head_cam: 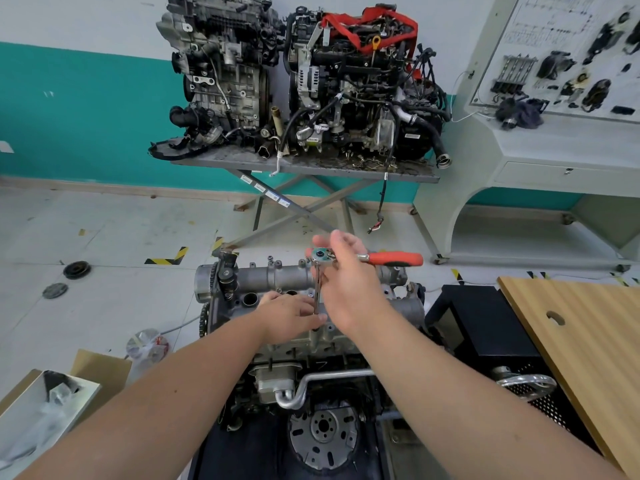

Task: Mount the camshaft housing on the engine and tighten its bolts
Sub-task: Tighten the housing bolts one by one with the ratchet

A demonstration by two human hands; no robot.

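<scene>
The housing (277, 277) was seated on top of the engine (311, 341). A ratchet (374, 258) was held above the housing by the right grip (346, 282), fingers curled around its head. Its extension (317, 292) was pinched near the housing by the left grip (291, 315).

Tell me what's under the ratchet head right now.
A long extension bar drops from the ratchet head toward the camshaft housing. The left hand steadies its lower end; the right hand holds the head. The socket and bolt are hidden by fingers.
</scene>
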